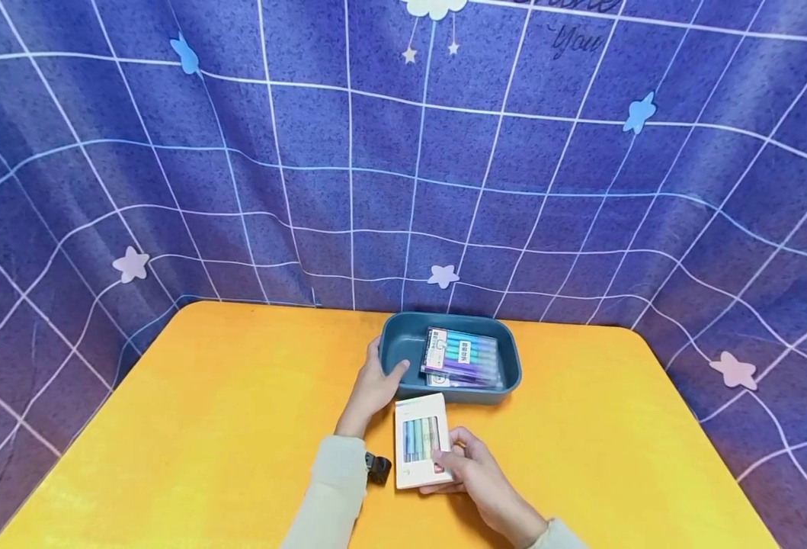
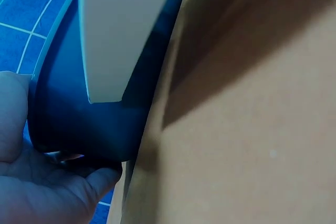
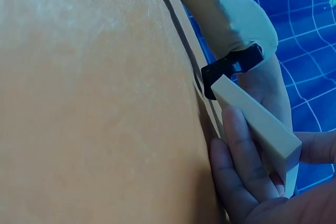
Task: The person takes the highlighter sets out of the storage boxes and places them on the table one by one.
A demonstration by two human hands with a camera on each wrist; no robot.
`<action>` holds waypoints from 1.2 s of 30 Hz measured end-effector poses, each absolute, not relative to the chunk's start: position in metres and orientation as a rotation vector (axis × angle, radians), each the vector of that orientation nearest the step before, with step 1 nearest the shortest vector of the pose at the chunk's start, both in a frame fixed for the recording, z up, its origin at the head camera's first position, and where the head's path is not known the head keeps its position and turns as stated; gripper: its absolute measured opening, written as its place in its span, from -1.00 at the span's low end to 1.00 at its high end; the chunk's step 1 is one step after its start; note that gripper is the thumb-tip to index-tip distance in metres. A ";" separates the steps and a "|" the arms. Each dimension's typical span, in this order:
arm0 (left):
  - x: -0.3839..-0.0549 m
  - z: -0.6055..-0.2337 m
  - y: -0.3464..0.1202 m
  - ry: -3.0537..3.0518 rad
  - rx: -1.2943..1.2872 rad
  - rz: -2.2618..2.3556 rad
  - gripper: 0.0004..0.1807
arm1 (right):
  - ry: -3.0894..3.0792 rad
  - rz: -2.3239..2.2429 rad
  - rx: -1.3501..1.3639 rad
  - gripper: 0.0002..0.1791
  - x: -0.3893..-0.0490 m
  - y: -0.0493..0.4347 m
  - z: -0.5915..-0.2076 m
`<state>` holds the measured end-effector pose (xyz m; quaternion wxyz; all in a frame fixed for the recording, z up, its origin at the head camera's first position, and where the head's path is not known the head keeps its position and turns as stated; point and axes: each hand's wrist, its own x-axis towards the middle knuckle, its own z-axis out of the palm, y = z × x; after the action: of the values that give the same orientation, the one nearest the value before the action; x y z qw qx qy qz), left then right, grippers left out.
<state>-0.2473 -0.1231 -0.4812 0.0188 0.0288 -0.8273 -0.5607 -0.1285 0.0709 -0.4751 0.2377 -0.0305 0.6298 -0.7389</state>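
- One blue bin (image 1: 398, 347) on the table (image 1: 238, 427), its left end gripped by my left hand (image 1: 377, 385), thumb inside the rim
- Two clear pen packs (image 1: 465, 354) visible inside it, one partly over the other
- One white pen box (image 1: 418, 440), gripped between the thumb and fingers of my right hand (image 1: 475, 474), nearer me than the bin and right of my left hand

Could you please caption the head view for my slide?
Left fingers grip a tub holding pen packs; right fingers hold a pen box.

Shadows cross the table (image 2: 252, 145) in the dim, bluish wrist views.
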 end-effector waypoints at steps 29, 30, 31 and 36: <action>-0.246 -0.478 -0.125 -2.617 0.118 -1.779 -0.14 | 1.787 -1.911 -0.043 -0.73 -0.132 0.063 -0.477; -0.246 -0.478 -0.125 -2.623 0.118 -1.777 -0.14 | 1.780 -1.916 -0.045 -0.73 -0.132 0.062 -0.477; -0.245 -0.478 -0.125 -2.628 0.120 -1.776 -0.14 | 1.773 -1.920 -0.046 -0.73 -0.132 0.062 -0.478; -0.245 -0.476 -0.126 -2.625 0.126 -1.807 -0.13 | 1.756 -1.923 -0.041 -0.74 -0.132 0.060 -0.480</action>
<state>-0.2454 -0.1255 -0.4765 -0.0240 0.0396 -0.8228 -0.5665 -0.1318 0.0598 -0.4803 0.2654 -0.0151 0.6499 -0.7120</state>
